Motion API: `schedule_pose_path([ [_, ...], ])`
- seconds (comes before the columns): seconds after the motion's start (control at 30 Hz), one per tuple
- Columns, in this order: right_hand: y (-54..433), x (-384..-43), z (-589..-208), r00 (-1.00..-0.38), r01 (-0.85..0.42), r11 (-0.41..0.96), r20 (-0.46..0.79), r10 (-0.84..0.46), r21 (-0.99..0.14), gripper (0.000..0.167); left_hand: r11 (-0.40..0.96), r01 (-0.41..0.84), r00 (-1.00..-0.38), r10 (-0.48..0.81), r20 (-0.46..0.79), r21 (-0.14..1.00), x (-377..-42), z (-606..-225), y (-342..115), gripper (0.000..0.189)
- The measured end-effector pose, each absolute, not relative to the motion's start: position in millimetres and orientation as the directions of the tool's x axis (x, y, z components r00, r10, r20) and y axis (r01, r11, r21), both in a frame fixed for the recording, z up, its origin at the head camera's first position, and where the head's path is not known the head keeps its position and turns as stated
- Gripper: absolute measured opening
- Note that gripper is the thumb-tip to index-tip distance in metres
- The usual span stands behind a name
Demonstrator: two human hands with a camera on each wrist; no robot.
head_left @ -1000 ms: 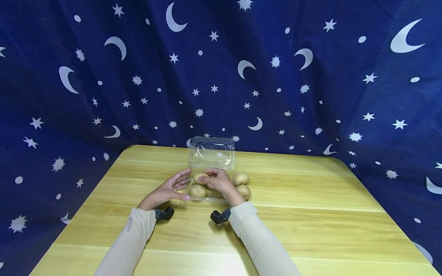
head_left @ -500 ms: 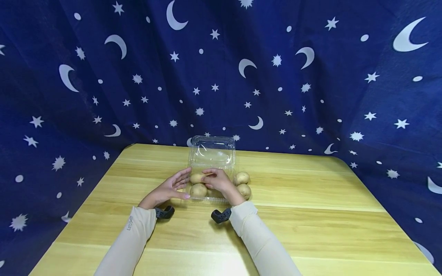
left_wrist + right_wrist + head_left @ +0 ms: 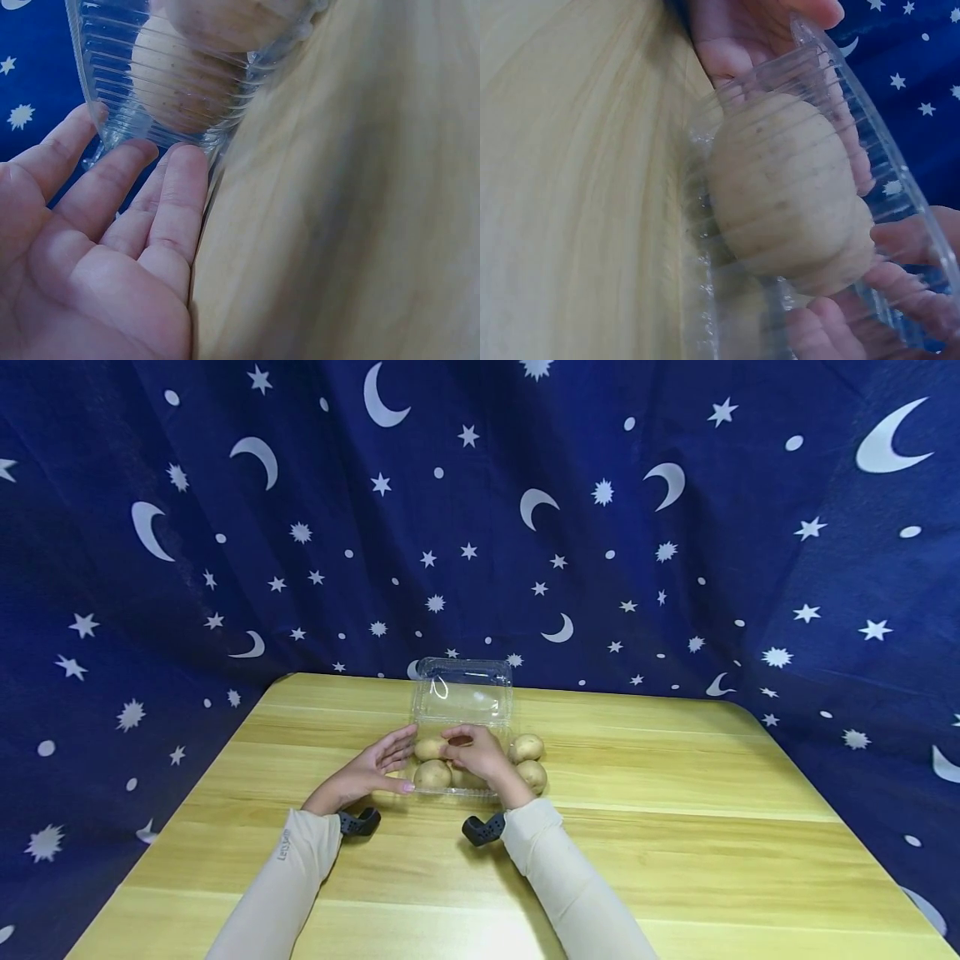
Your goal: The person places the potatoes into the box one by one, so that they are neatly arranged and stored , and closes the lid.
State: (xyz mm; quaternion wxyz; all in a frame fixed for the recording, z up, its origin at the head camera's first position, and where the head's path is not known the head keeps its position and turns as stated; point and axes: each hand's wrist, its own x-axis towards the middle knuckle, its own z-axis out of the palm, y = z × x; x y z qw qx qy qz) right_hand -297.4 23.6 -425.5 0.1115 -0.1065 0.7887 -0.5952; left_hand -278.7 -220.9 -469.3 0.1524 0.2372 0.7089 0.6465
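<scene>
In the head view a clear plastic clamshell box (image 3: 463, 792) stands with its lid (image 3: 465, 689) raised at the back. Inside, a rounded potato (image 3: 432, 774) lies at the front left, and a longer potato (image 3: 430, 748) sits behind it. More potato (image 3: 468, 778) shows partly under my right hand (image 3: 480, 755). That hand reaches into the box, thumb and fingers apart, its tips at the right end of the rear potato. My left hand (image 3: 372, 770) stands spread around the box's left side, fingertips at its ribbed wall (image 3: 172, 90) in the left wrist view.
Two more potatoes, a rear one (image 3: 527, 747) and a front one (image 3: 532, 777), rest just right of the box. Everything stands on a pale wooden table (image 3: 675, 843). A blue curtain (image 3: 480, 527) with moons and stars hangs behind it.
The right hand has brought the rear potato slightly left and down into the box, then eased its thumb and fingers apart beside it. The left hand stays at the box's side.
</scene>
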Motion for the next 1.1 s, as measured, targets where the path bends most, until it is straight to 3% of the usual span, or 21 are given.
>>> schedule_pose_path([
  [0.27, 33, -295, -419, -0.947, -0.078, 0.309, -0.026, -0.319, -0.948, 0.028, 0.034, 0.140, -0.837, 0.538, 0.100, 0.989, -279, -469, -220, 0.110],
  [0.8, 64, -290, -413, -0.881, -0.325, 0.277, 0.182, -0.437, -0.905, 0.030, 0.048, 0.143, -0.844, 0.527, 0.097, 0.989, -279, -471, -222, 0.110],
  [1.1, 83, -290, -417, -0.852, -0.331, 0.186, 0.207, -0.481, -0.925, 0.039, 0.047, 0.140, -0.842, 0.531, 0.094, 0.989, -277, -470, -221, 0.110],
])
